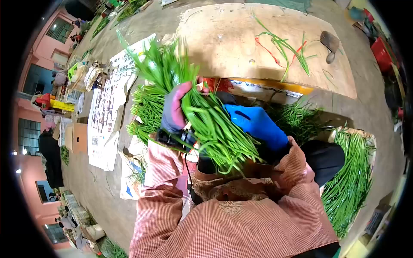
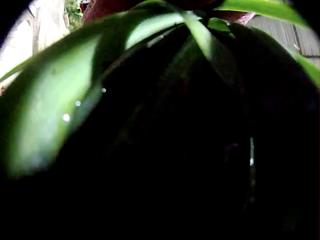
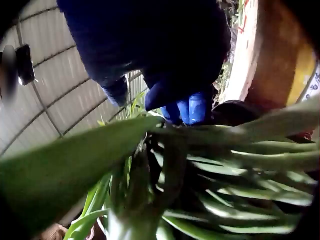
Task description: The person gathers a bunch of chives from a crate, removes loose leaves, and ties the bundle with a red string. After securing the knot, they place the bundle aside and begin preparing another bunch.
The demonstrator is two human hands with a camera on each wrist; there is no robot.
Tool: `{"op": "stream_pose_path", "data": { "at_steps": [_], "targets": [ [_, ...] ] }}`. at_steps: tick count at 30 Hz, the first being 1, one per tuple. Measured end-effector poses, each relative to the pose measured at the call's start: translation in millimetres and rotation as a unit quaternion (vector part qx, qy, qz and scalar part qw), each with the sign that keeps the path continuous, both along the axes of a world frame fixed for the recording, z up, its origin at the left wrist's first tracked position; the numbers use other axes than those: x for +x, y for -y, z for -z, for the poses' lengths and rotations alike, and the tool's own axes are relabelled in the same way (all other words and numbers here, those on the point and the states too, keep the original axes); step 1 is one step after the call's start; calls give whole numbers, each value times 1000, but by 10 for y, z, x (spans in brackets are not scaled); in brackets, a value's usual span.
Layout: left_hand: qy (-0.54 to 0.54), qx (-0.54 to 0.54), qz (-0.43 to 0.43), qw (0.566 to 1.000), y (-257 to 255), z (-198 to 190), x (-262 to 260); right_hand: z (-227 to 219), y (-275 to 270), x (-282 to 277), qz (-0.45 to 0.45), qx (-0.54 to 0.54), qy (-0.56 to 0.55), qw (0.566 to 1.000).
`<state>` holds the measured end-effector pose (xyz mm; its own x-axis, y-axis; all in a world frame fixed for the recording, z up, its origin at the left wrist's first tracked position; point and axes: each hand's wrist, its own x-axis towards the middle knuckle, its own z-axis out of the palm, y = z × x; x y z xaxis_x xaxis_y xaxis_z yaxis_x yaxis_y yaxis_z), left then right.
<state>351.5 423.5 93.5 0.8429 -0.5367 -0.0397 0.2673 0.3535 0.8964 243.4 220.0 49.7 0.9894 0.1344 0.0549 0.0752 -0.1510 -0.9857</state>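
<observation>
In the head view my left hand [image 1: 175, 105], in a purple and grey glove, grips a thick bunch of green chives [image 1: 217, 129] around its middle. Loose leaf ends fan out past the fingers on the far side, and the other end hangs over my lap. My right hand [image 1: 258, 124], in a blue glove, is at the bunch's right edge, its fingertips pinching in at the leaves. The right wrist view shows its bent blue fingers [image 3: 185, 109] right at the stalks. Close, dark leaves [image 2: 55, 95] fill most of the left wrist view and hide the left hand.
Ahead stands a wooden board [image 1: 223, 38] holding a few loose leaves, red ties [image 1: 269, 51] and a dark-bladed tool [image 1: 329, 43]. More chives [image 1: 148, 107] are stacked on the left, and a long pile [image 1: 350, 180] lies at right. Printed sheets [image 1: 105, 116] cover floor at left.
</observation>
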Motion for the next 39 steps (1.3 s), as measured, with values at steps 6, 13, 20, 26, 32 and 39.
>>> {"op": "stream_pose_path", "data": {
  "at_steps": [6,13,20,26,32,39],
  "targets": [
    [289,154,16,945,812,-134,-91,17,-28,12,18,30,61,998],
    [22,123,100,987,1512,-395,-281,121,189,-49,179,65,73,979],
    [86,75,175,978,1449,-745,-227,145,343,-197,215,448,-14,868],
    [230,168,54,957,845,-957,-86,321,591,-264,238,451,-25,860],
    [86,81,56,991,325,-365,109,279,722,-289,255,412,1,875],
    [83,113,92,986,510,-331,7,86,641,-263,257,367,23,894]
  ]
}}
